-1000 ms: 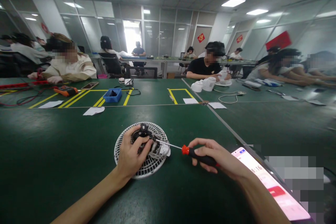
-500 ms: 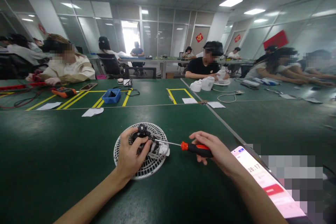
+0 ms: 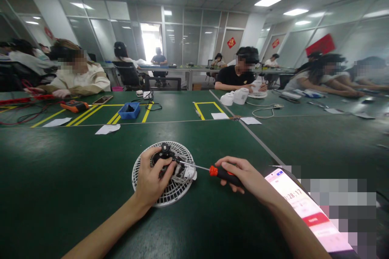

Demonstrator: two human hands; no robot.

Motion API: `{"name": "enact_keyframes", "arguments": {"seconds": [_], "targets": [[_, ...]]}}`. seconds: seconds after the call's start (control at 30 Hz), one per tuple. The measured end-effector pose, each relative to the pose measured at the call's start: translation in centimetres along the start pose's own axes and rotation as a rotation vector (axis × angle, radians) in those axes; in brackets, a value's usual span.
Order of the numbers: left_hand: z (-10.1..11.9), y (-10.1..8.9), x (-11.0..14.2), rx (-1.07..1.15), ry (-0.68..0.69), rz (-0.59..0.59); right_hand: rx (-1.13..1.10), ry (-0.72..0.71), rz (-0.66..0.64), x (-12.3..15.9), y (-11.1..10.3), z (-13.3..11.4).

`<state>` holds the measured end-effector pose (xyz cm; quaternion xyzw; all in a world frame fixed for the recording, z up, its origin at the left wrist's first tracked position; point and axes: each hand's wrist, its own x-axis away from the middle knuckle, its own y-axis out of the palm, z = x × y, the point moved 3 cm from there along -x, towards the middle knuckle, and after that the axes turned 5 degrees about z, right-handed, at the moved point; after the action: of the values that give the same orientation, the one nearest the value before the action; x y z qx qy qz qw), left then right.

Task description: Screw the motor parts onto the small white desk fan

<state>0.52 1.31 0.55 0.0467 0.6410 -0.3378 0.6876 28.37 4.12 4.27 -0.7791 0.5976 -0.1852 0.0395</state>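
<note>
The person's left grip [image 3: 153, 179] is holding a black fan motor [image 3: 164, 149], with the thumb and fingers closing around it. The motor is sitting over a round white fan grille [image 3: 165, 201], which is lying on the green desk [image 3: 75, 170] near the middle. A white plug [image 3: 189, 173] and its pale cord are resting on the right part of the grille.

The right grip [image 3: 241, 174] is grasping the red and black handle of a screwdriver [image 3: 214, 170]. The thumb is lying along the top, and the fingers are curling loosely around it. The thin metal rod is pointing left at the motor, close to the left thumb. The tip is hiding there, so I cannot tell just what it is touching.

On the near right, a phone [image 3: 316, 220] is glowing pink and white, beside the right arm. On the far left, a blue bin [image 3: 129, 116] is holding something dark, and an orange meter [image 3: 74, 106] is lying left of it. A sheet of paper [image 3: 107, 129] is lying just nearer than the bin. On the far right, a person in a black shirt [image 3: 232, 77] is sitting behind some white plastic parts [image 3: 240, 96].
</note>
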Motion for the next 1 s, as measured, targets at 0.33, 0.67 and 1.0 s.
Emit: {"name": "enact_keyframes", "arguments": {"seconds": [0.33, 0.67, 1.0], "targets": [[0.1, -0.1, -0.1, 0.003, -0.004, 0.003, 0.024, -0.042, -0.005, -0.1, -0.2, 0.0], [0.1, -0.2, -0.1, -0.006, -0.010, -0.006, 0.064, -0.073, 0.022, 0.0, -0.2, -0.4], [0.1, -0.1, -0.1, -0.005, -0.014, 0.011, 0.050, -0.230, 0.187, 0.2, -1.3, -1.0]]}}
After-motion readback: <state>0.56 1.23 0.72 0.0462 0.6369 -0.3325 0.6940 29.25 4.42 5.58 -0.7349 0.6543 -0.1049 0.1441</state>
